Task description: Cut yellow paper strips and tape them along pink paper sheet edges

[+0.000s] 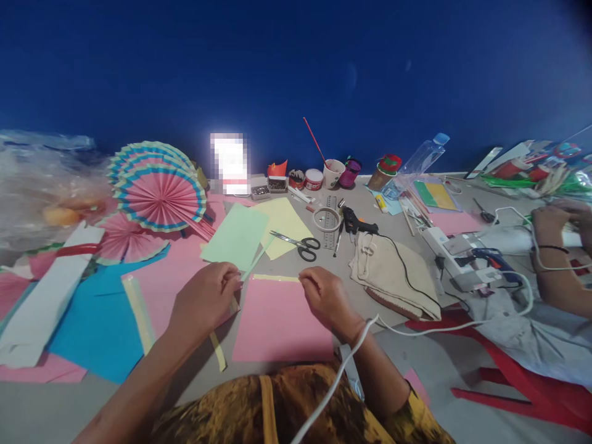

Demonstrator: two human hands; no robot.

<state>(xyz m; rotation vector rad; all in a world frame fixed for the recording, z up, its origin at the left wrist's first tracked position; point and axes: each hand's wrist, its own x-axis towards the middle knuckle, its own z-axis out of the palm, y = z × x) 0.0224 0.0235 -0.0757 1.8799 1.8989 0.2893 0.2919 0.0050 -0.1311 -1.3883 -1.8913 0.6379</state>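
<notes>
A pink paper sheet (284, 320) lies flat in front of me, with a narrow yellow paper strip (276, 278) along its far edge. My left hand (206, 296) is closed near the sheet's far left corner, pinching the near end of a pale green paper strip (257, 260). At the far right corner my right hand (327, 300) has its fingers curled together by the end of the yellow strip; what is between them is hidden. Beyond the hands, black-handled scissors (298, 243) lie partly on a pale yellow sheet (289, 222), beside a green sheet (237, 235).
Pleated paper fans (160, 197) and blue paper (99, 327) lie to the left. A black glue gun (358, 223), tape roll (326, 219) and folded beige cloth (393, 271) are rightward. A white cable (345, 367) crosses my right wrist. Another person's hands (550, 225) work at far right.
</notes>
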